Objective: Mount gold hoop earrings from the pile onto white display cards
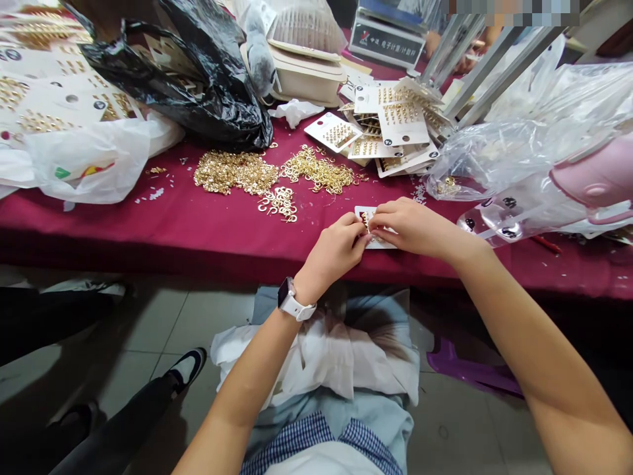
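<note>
A small white earring card (388,245) with gold earrings in it lies at the front of the table, partly covered by my fingers. My left hand (337,249), with a white-strapped watch on its wrist, is closed at the card's left side, thumb and fingers pressed together on it. From the right, my right hand (408,225) reaches over the card with its fingertips pinched; whatever is between them is hidden. Just beyond are a pile of small gold pieces (235,173), a pile of gold hoops (316,169) and a smaller heap of gold hooks (279,204).
Filled earring cards (403,119) are stacked behind the hands. A black plastic bag (217,86) and white bag (93,158) stand left. Clear plastic bags (494,155) and a pink object (598,171) are at right. A counting scale (386,43) stands behind. Another person's shoe (188,368) shows below.
</note>
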`<state>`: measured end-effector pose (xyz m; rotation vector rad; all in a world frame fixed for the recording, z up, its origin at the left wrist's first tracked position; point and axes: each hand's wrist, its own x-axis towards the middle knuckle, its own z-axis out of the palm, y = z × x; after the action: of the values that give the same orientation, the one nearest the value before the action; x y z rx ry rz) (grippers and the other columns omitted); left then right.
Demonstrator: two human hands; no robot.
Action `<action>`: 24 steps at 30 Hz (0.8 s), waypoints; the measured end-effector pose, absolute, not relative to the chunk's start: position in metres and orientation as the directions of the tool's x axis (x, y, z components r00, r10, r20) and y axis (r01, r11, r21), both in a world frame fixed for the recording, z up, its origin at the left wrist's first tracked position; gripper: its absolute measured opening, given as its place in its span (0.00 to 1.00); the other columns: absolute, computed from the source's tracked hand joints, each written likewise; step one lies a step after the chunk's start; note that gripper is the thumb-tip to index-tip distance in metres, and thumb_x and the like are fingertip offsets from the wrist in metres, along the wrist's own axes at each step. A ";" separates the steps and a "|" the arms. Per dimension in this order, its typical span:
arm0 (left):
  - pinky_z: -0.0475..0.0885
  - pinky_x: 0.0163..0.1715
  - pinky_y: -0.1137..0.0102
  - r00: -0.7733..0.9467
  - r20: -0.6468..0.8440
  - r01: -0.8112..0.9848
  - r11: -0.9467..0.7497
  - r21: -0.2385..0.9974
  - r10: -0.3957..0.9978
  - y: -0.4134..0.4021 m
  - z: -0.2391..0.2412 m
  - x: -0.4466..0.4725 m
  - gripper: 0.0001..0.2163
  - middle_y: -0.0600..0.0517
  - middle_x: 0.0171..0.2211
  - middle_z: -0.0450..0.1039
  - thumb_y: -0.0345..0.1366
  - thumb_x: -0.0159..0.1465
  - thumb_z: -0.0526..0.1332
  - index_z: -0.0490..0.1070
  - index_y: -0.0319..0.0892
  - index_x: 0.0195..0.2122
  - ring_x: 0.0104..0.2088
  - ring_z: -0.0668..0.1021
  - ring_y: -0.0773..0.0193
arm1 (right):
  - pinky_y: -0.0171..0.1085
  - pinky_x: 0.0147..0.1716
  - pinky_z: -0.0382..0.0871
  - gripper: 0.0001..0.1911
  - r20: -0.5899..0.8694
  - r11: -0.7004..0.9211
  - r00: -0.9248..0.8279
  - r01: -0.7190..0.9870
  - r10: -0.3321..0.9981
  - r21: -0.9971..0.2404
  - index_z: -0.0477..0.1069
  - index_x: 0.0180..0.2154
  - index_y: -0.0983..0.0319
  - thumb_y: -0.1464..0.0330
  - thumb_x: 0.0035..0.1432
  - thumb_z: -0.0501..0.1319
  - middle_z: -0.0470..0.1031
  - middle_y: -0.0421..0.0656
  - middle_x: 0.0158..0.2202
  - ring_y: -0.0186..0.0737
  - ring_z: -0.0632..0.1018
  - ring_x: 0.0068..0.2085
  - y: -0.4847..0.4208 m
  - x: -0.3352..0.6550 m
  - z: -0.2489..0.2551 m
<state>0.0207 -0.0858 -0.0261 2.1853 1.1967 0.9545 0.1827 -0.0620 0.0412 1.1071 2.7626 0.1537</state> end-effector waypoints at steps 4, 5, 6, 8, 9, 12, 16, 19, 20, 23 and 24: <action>0.70 0.37 0.72 0.300 0.379 0.549 -0.483 0.682 0.875 -0.085 -0.026 0.022 0.01 0.50 0.38 0.69 0.29 0.62 0.60 0.71 0.38 0.35 0.36 0.74 0.64 | 0.37 0.33 0.58 0.12 -0.171 0.715 -0.695 0.689 0.699 0.119 0.75 0.32 0.66 0.71 0.62 0.54 0.77 0.48 0.34 0.41 0.74 0.33 -0.057 0.181 0.044; 0.70 0.37 0.72 0.304 0.378 0.546 -0.486 0.683 0.874 -0.085 -0.027 0.022 0.01 0.50 0.38 0.69 0.30 0.61 0.62 0.71 0.38 0.34 0.36 0.74 0.65 | 0.37 0.33 0.58 0.12 -0.183 0.710 -0.688 0.694 0.702 0.117 0.75 0.33 0.66 0.71 0.62 0.54 0.77 0.48 0.34 0.41 0.75 0.33 -0.057 0.181 0.044; 0.70 0.37 0.72 0.312 0.376 0.541 -0.489 0.684 0.872 -0.084 -0.028 0.022 0.01 0.50 0.38 0.69 0.30 0.61 0.63 0.72 0.38 0.33 0.35 0.74 0.66 | 0.37 0.34 0.58 0.12 -0.196 0.705 -0.680 0.699 0.707 0.119 0.75 0.33 0.65 0.70 0.62 0.54 0.77 0.48 0.35 0.42 0.75 0.35 -0.057 0.180 0.045; 0.70 0.38 0.72 0.319 0.371 0.535 -0.488 0.690 0.872 -0.084 -0.029 0.023 0.01 0.50 0.38 0.68 0.29 0.61 0.62 0.72 0.38 0.32 0.35 0.74 0.66 | 0.38 0.35 0.58 0.12 -0.217 0.691 -0.660 0.710 0.720 0.133 0.76 0.34 0.65 0.70 0.62 0.54 0.78 0.48 0.36 0.43 0.76 0.36 -0.059 0.178 0.047; 0.70 0.38 0.72 0.321 0.369 0.533 -0.489 0.691 0.872 -0.083 -0.029 0.023 0.01 0.50 0.38 0.68 0.29 0.61 0.62 0.73 0.38 0.32 0.35 0.74 0.66 | 0.38 0.36 0.58 0.13 -0.222 0.686 -0.653 0.714 0.724 0.141 0.76 0.34 0.66 0.70 0.62 0.53 0.78 0.48 0.36 0.43 0.76 0.37 -0.060 0.177 0.048; 0.70 0.38 0.72 0.321 0.368 0.537 -0.487 0.689 0.873 -0.083 -0.030 0.025 0.03 0.49 0.37 0.69 0.29 0.62 0.61 0.74 0.37 0.31 0.35 0.73 0.66 | 0.38 0.36 0.58 0.14 -0.217 0.692 -0.659 0.705 0.721 0.158 0.76 0.33 0.66 0.71 0.63 0.52 0.78 0.49 0.35 0.43 0.76 0.37 -0.062 0.173 0.048; 0.70 0.37 0.72 0.321 0.366 0.541 -0.487 0.686 0.873 -0.083 -0.029 0.026 0.04 0.50 0.37 0.69 0.29 0.62 0.60 0.74 0.37 0.31 0.34 0.73 0.67 | 0.38 0.35 0.57 0.13 -0.199 0.691 -0.662 0.700 0.723 0.184 0.75 0.31 0.66 0.72 0.61 0.53 0.78 0.49 0.33 0.43 0.76 0.36 -0.061 0.169 0.048; 0.71 0.36 0.73 0.326 0.368 0.548 -0.492 0.676 0.871 -0.084 -0.029 0.025 0.04 0.50 0.37 0.68 0.29 0.63 0.60 0.74 0.37 0.32 0.34 0.73 0.67 | 0.39 0.35 0.58 0.10 -0.132 0.646 -0.633 0.740 0.763 0.189 0.75 0.30 0.65 0.73 0.60 0.56 0.78 0.48 0.33 0.42 0.76 0.35 -0.068 0.171 0.050; 0.71 0.36 0.73 0.327 0.371 0.551 -0.494 0.673 0.869 -0.084 -0.029 0.024 0.04 0.50 0.37 0.68 0.29 0.63 0.60 0.74 0.37 0.32 0.34 0.73 0.67 | 0.39 0.36 0.59 0.09 -0.046 0.614 -0.616 0.772 0.786 0.165 0.75 0.31 0.65 0.73 0.59 0.56 0.78 0.48 0.33 0.42 0.76 0.35 -0.074 0.171 0.050; 0.71 0.37 0.73 0.341 0.380 0.547 -0.510 0.664 0.860 -0.085 -0.030 0.023 0.04 0.51 0.36 0.68 0.29 0.62 0.59 0.73 0.38 0.31 0.34 0.74 0.67 | 0.42 0.40 0.63 0.08 0.304 0.579 -0.522 0.803 0.797 -0.141 0.74 0.34 0.64 0.71 0.60 0.56 0.77 0.48 0.34 0.43 0.75 0.37 -0.111 0.162 0.047; 0.71 0.37 0.73 0.346 0.384 0.545 -0.516 0.660 0.856 -0.085 -0.030 0.023 0.04 0.51 0.36 0.68 0.29 0.62 0.60 0.73 0.38 0.31 0.34 0.74 0.67 | 0.41 0.41 0.65 0.09 0.326 0.629 -0.540 0.705 0.776 -0.328 0.74 0.35 0.61 0.71 0.61 0.55 0.77 0.46 0.35 0.41 0.75 0.38 -0.128 0.155 0.043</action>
<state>0.0227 -0.0849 -0.0305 2.1964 1.2275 1.0054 0.1547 -0.1277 0.0431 1.5622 3.2242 -0.2912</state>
